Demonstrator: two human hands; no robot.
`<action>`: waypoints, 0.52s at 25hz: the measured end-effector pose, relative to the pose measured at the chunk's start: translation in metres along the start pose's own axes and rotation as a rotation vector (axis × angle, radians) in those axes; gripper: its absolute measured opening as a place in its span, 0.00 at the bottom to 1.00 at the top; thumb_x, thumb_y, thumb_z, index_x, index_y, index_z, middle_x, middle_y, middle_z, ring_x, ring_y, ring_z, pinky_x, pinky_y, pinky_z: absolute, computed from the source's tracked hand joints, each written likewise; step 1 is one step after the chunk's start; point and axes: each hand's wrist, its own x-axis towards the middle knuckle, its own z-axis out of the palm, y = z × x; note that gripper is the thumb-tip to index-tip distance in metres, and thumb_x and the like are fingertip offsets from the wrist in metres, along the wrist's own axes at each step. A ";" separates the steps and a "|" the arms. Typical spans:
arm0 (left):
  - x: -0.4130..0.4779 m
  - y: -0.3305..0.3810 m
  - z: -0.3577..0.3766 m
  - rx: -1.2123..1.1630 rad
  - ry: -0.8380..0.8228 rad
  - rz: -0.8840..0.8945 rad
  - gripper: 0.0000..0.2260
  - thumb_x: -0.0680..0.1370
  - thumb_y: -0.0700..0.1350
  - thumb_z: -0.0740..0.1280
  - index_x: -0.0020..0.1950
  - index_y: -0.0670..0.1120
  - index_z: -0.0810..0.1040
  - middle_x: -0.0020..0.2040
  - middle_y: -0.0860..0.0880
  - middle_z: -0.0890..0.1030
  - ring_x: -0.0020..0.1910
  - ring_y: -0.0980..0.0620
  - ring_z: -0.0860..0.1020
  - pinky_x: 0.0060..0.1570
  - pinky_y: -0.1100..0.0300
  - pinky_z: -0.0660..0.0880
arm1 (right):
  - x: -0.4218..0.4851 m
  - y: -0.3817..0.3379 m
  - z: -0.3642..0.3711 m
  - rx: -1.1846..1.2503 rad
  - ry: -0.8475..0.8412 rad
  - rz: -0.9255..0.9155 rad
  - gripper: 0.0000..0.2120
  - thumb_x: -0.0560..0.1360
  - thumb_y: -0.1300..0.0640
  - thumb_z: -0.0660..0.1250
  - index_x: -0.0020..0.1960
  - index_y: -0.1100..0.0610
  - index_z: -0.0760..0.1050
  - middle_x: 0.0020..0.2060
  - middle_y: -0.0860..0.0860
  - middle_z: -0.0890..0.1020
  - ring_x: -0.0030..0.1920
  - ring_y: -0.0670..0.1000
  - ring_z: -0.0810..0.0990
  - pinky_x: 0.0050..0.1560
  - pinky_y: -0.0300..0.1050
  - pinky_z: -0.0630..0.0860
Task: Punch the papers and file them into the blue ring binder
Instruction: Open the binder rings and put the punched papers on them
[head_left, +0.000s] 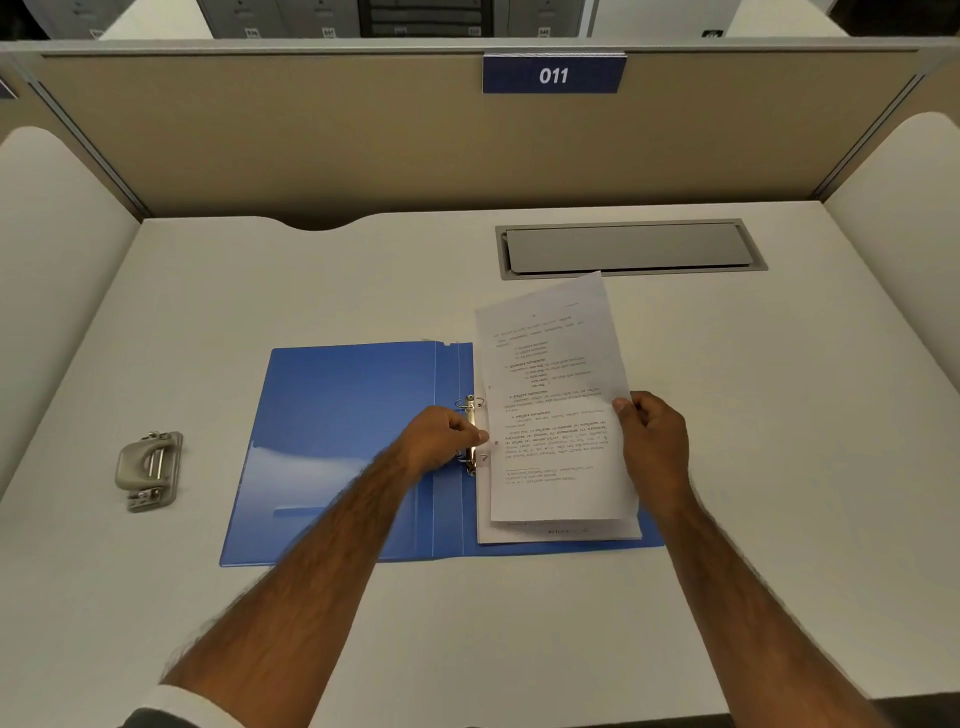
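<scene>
One printed sheet (556, 410) was held tilted over the open blue ring binder (343, 447), above the filed papers (566, 531) on its right half. Right hand (655, 447) pinched its right edge; left hand (441, 436) gripped its punched margin at the ring mechanism (470, 415). Advice: square both holes over both rings before pressing down. One hole punch (149, 467) sat apart, left on the desk (779, 415).

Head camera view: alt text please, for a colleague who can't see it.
Both hands, left hand and right hand, hold a printed white paper sheet over the metal rings of an open blue ring binder. A grey metal hole punch sits left on the white desk.
</scene>
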 end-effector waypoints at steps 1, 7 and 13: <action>-0.001 0.002 -0.002 -0.013 -0.013 -0.018 0.10 0.76 0.49 0.73 0.47 0.42 0.84 0.47 0.44 0.84 0.39 0.53 0.76 0.35 0.62 0.74 | -0.001 -0.001 0.000 0.024 -0.006 0.004 0.10 0.82 0.53 0.63 0.49 0.58 0.79 0.44 0.51 0.84 0.42 0.52 0.82 0.44 0.48 0.79; -0.003 -0.001 -0.006 -0.061 -0.082 -0.063 0.08 0.76 0.46 0.73 0.49 0.42 0.85 0.45 0.46 0.84 0.36 0.53 0.74 0.34 0.64 0.73 | -0.008 -0.003 0.002 0.045 -0.042 0.028 0.09 0.82 0.51 0.63 0.49 0.54 0.78 0.47 0.49 0.85 0.44 0.53 0.84 0.48 0.50 0.82; -0.008 0.005 -0.006 -0.087 -0.075 -0.039 0.08 0.77 0.46 0.73 0.49 0.41 0.84 0.44 0.50 0.84 0.36 0.54 0.75 0.33 0.66 0.73 | -0.014 -0.009 0.001 0.069 -0.028 0.021 0.09 0.82 0.51 0.63 0.51 0.54 0.79 0.47 0.48 0.85 0.44 0.52 0.84 0.48 0.48 0.82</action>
